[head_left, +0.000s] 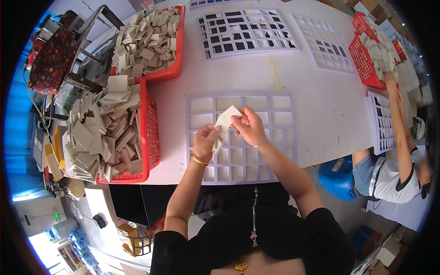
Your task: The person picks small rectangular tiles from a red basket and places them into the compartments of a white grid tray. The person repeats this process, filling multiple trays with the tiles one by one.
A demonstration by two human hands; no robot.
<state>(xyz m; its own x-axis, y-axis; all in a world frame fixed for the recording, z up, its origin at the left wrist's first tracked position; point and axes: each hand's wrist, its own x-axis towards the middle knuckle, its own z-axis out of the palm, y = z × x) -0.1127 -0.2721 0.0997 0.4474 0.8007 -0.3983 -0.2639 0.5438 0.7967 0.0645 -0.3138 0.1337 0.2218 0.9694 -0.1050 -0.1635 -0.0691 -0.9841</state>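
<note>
Over a white tray with a grid of compartments (294, 137), both my hands hold cream-coloured flat square tiles (228, 117). My left hand (205, 143), with a gold bangle at the wrist, is closed round the lower end of them, and another tile edge pokes out below its fingers. My right hand (250, 129) pinches the upper tile between thumb and fingers. The exact number of tiles held is hidden by my fingers. Similar cream pieces seem to lie in several compartments of the tray under my hands.
To the left stand a red basket (152, 133) and a farther red basket (181, 41), both heaped with tiles. A tray of black pieces (205, 39) and a partly filled tray (350, 68) lie at the back. A co-worker (394, 176) reaches into another red basket (360, 57) on the right.
</note>
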